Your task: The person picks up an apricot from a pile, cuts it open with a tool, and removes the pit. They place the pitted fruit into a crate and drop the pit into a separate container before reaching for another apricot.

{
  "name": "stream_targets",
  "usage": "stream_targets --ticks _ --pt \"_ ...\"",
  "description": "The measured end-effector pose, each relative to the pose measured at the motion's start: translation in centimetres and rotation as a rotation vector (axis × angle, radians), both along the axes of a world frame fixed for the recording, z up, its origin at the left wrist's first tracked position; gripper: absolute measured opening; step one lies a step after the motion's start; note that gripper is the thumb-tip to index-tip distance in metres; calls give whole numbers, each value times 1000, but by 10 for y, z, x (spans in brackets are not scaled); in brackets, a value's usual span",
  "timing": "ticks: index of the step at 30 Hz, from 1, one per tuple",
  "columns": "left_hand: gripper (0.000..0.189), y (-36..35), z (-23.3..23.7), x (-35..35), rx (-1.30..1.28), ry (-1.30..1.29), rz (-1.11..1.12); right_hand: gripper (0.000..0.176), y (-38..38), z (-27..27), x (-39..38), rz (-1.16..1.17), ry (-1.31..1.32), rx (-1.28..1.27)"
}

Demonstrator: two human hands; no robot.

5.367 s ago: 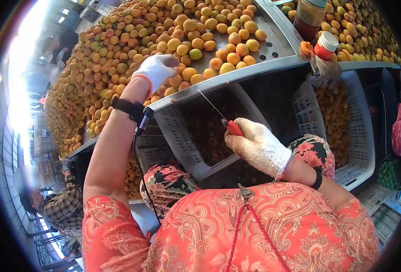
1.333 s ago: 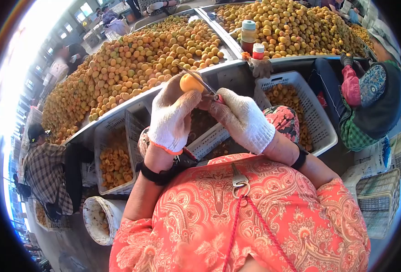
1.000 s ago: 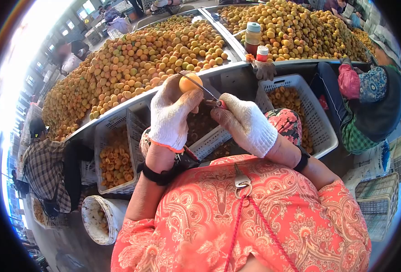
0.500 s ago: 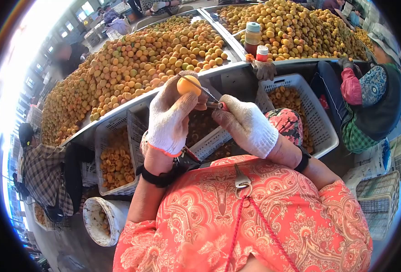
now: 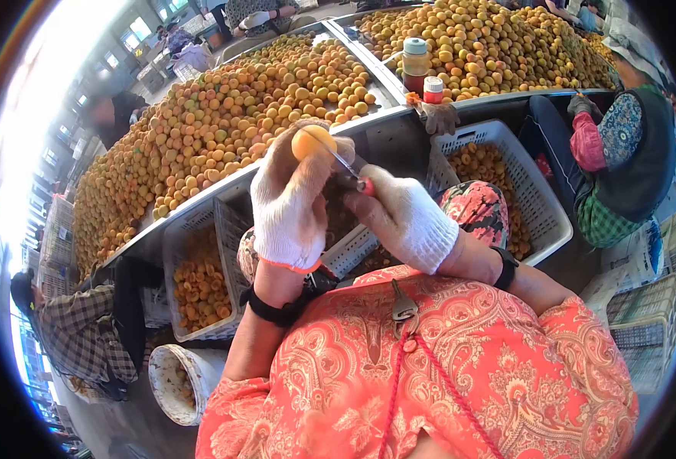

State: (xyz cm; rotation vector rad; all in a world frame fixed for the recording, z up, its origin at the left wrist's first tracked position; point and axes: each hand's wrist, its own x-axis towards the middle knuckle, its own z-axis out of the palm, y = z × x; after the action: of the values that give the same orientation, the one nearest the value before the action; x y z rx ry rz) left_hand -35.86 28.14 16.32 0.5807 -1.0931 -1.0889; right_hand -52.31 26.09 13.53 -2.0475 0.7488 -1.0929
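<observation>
A long bench [image 5: 380, 93] is being loaded with heaped apricots past counting, and three white crates [image 5: 540, 205] are being kept under its edge. One apricot [image 5: 312, 142] is being gripped above the middle crate in the closed left hand [image 5: 288, 206]. One knife [image 5: 347, 163] is being clasped in the right hand [image 5: 405, 218], its blade being laid slantwise, up and leftward from the red handle, against the fruit's right side.

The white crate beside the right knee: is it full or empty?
Partly full: the white crate holds fruit, and its walls rise above it.
</observation>
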Motion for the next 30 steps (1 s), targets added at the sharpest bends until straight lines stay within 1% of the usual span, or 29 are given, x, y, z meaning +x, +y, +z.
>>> stream_targets --ticks 1,3,4,5,6,7,8,9,10,11,12,13,14,15,16,18,19,20,22,23,24,26,27,28,29,30 --pt "37 -2 0 1 -1 -4 -5 20 1 1 -2 18 37 55" --pt "35 -6 -1 3 -50 -216 135 21 1 3 -4 8 82 78" --pt "35 -6 -2 2 -48 -218 132 25 0 4 -3 3 128 102" --pt "35 -6 -4 1 -16 -116 59 25 0 0 -2 1 126 102" --pt "36 -6 -5 -1 15 -13 -13 31 -2 -7 1 -33 97 36" --pt "36 -6 -8 -2 10 -15 -13 38 -3 -13 6 -66 67 -33" --pt "39 -8 -11 -6 132 186 -131 38 -5 -15 10 -58 63 -42" --pt "42 -9 -13 -10 248 387 -248 32 -8 -16 15 -80 -65 -160" --pt "48 -11 -14 -14 262 428 -221 27 -11 -17 20 -100 -196 -279" --pt "45 -11 -10 -8 233 337 -213 34 -11 -22 19 -122 -74 -170" --pt "43 -10 -8 -5 209 248 -206 34 -8 -17 16 -116 -77 -178" --pt "43 -11 -5 -5 203 247 -202 24 -5 -10 11 -129 -30 -140" --pt "39 -13 0 -5 126 42 -25 17 -2 -2 8 -139 17 -101" --pt "37 -13 3 -4 50 -164 156 17 1 6 7 -107 -32 -35" --pt "37 -12 2 -4 46 -166 169 17 1 6 8 -94 -34 -40" --pt "31 -14 -4 -7 -39 -67 114 21 -1 7 9 -84 -25 -30" --pt "30 -14 -5 -8 13 15 109 19 -1 4 10 -100 -16 -42" --pt "28 -15 -5 -7 62 -7 87 19 -4 1 12 -93 -18 -58" --pt "27 -21 -10 -16 111 84 143 15 -7 -3 16 -122 -63 -82" --pt "32 -20 -8 -23 135 58 203 13 -5 3 15 -112 -69 -30" --pt "32 -20 -11 -18 227 -5 150 13 -6 5 16 -109 -69 -36" --pt "29 -24 -10 -5 81 -701 409 19 -8 6 13 -87 -99 45" --pt "29 -25 -7 0 76 -701 409 21 -9 4 13 -85 -109 62" --pt "28 -25 -5 4 8 -780 437 21 -9 6 13 -87 -110 59" --pt "26 -26 -5 6 -56 -858 463 20 -9 8 13 -98 -58 50" --pt "26 -30 -13 4 71 -445 323 20 -8 9 13 -110 -4 45"
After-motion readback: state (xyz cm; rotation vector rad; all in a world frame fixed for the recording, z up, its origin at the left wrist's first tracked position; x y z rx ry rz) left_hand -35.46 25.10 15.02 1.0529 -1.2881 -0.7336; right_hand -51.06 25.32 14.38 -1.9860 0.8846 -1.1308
